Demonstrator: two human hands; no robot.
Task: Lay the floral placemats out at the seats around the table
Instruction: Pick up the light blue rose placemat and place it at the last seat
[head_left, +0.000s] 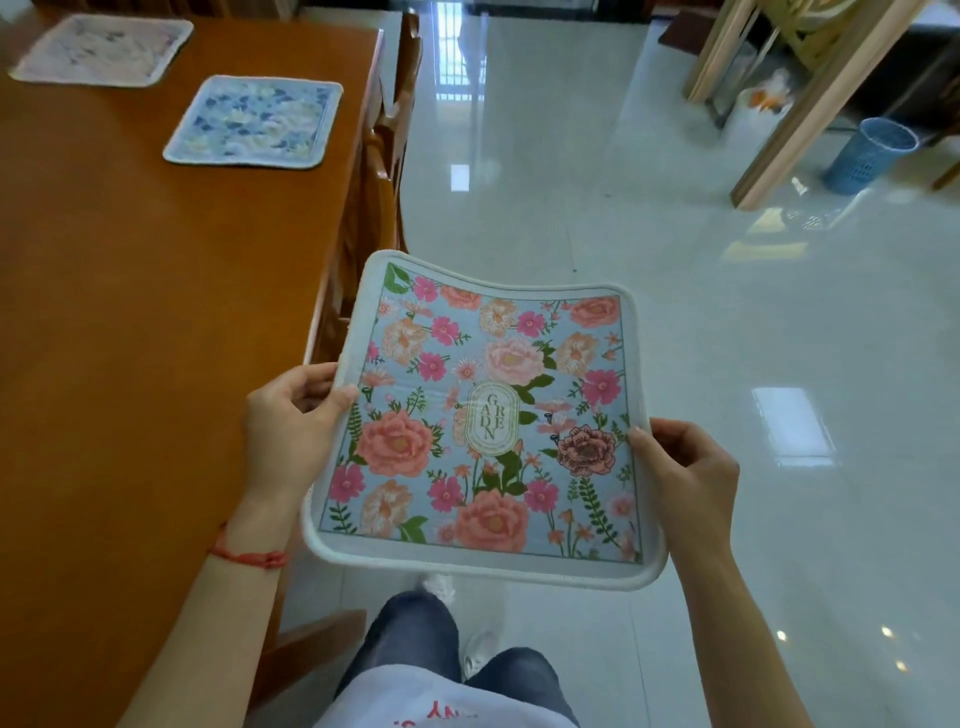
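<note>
A pink-and-blue floral placemat marked "GARDEN" hangs in the air beside the wooden table, over the floor. My left hand pinches its left edge and my right hand pinches its right edge. The mat sags a little in the middle. Two other mats lie flat on the table: a blue floral placemat near the right edge and a pale pink floral placemat at the far left corner.
Wooden chairs stand tucked against the table's right side, one just beyond the held mat. A glossy white tiled floor spreads to the right. A blue mesh bin and a wooden frame stand at the far right.
</note>
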